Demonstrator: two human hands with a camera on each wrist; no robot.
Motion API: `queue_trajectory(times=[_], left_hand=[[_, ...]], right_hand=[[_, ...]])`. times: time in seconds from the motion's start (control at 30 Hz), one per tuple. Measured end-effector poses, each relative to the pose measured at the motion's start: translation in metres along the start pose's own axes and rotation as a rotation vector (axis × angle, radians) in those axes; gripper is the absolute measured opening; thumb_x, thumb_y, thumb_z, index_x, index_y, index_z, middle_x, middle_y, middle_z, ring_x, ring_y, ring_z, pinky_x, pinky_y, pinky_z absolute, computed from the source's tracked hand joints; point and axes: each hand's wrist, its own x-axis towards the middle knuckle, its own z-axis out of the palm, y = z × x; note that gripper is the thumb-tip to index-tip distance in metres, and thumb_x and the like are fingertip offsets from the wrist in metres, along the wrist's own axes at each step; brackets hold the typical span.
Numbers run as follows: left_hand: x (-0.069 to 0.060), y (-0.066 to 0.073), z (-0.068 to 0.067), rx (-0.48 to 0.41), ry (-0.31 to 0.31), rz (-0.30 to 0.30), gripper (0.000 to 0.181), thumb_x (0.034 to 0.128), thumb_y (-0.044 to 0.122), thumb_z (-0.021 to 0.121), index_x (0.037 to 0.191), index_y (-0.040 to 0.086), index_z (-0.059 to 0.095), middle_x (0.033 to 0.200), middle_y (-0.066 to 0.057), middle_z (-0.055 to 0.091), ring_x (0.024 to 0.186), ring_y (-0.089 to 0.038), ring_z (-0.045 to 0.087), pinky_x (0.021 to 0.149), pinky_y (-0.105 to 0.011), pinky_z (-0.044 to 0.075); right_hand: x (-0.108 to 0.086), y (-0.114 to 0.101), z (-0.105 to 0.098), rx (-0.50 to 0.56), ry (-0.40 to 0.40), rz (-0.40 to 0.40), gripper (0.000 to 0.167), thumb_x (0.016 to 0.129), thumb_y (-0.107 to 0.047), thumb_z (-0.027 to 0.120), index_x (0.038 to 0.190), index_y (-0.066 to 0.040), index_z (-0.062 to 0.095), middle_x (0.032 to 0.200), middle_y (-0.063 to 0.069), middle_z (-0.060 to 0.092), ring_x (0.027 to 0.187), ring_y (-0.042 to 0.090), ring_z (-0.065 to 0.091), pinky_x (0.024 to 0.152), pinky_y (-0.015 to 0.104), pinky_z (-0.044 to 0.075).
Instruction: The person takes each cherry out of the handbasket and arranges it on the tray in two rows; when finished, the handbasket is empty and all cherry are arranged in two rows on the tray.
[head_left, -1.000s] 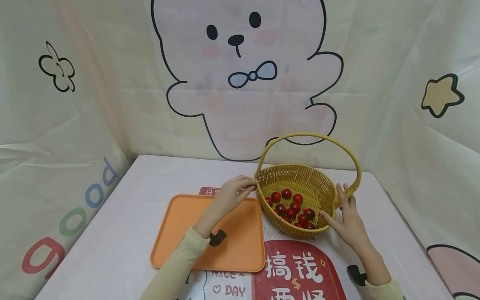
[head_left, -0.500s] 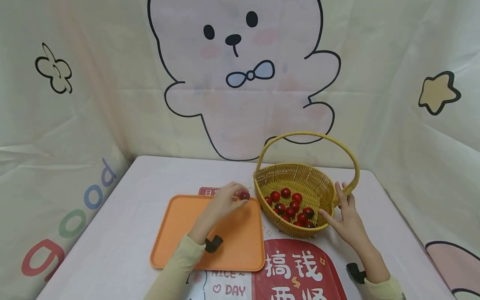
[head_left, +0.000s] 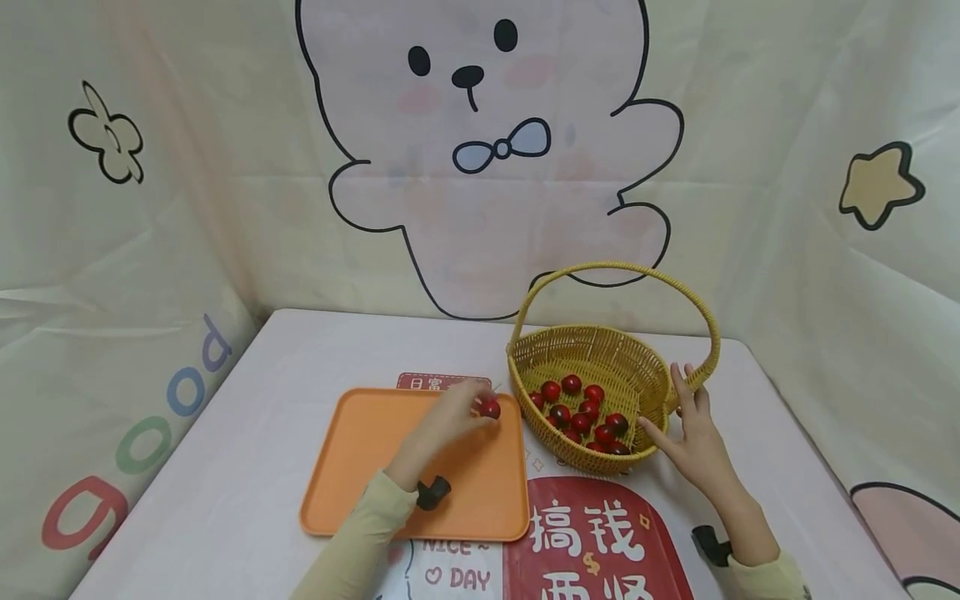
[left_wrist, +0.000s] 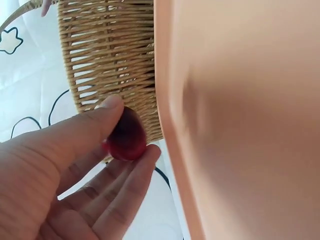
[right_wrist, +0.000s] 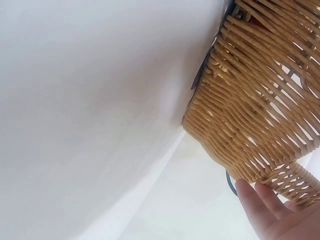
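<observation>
Gleaming crimson, a cherry [left_wrist: 128, 136] sits pinched in the left hand [head_left: 444, 421], right hand [head_left: 697, 442] spread

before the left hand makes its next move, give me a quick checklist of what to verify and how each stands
1. Cherry secure: ok, pinched in the left hand.
2. Cherry set down on the orange tray: not ok, it is in the fingers.
3. Cherry's height above the tray: cannot tell; the head view shows it over the far right corner only.
4. Wicker basket steadied: ok, the right hand touches its side near the foot of the handle.
5. Other cherries contained: ok, those in sight lie inside the basket.
</observation>
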Motion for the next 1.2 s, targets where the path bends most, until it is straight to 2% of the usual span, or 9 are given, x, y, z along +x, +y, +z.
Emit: queue_trajectory(times=[0.2,0.47,0.67,1.03,1.2], left_hand=[[0.0,0.001,0.005,0.042,-0.03,-0.043,0.026,0.0756,0.014,0.076,0.099,0.009,0.067,0.09,0.0,0.061,0.084,-0.013,0.058,0.075,-0.024,0.05],[-0.002,0.001,0.009,0.039,-0.058,-0.04,0.024,0.0734,0.014,0.078,0.093,0.01,0.065,0.085,0.0,0.061,0.079,-0.013,0.055,0.07,-0.023,0.047],[-0.003,-0.002,0.012,0.046,-0.061,-0.024,0.028,0.072,0.017,0.079,0.095,0.009,0.064,0.086,-0.001,0.06,0.08,-0.014,0.054,0.071,-0.025,0.047],[-0.006,-0.006,0.011,0.052,-0.058,-0.042,0.034,0.0711,0.02,0.08,0.099,0.009,0.064,0.091,-0.002,0.06,0.082,-0.014,0.053,0.073,-0.025,0.047],[-0.007,-0.004,0.008,0.022,-0.059,-0.086,0.037,0.0712,0.022,0.08,0.102,0.01,0.064,0.094,-0.002,0.06,0.084,-0.015,0.054,0.074,-0.028,0.047]], right_hand=[[-0.001,0.0,0.001,-0.006,-0.003,0.014,0.1,0.078,-0.019,0.074,0.15,-0.024,0.005,0.15,0.025,0.008,0.11,0.054,0.046,0.08,0.064,0.043],[-0.002,-0.001,0.0,-0.008,0.009,0.015,0.099,0.078,-0.019,0.074,0.15,-0.023,0.005,0.151,0.023,0.008,0.111,0.053,0.045,0.081,0.064,0.042],[-0.002,-0.002,-0.001,-0.01,0.008,0.014,0.099,0.079,-0.019,0.074,0.15,-0.023,0.005,0.15,0.023,0.009,0.111,0.052,0.046,0.081,0.064,0.042],[-0.001,-0.003,0.001,-0.002,0.008,0.0,0.1,0.077,-0.016,0.075,0.15,-0.023,0.007,0.15,0.024,0.009,0.112,0.052,0.044,0.081,0.063,0.043],[-0.001,-0.001,0.001,-0.003,0.011,0.002,0.099,0.078,-0.018,0.075,0.15,-0.023,0.007,0.15,0.023,0.009,0.112,0.052,0.044,0.081,0.064,0.042]])
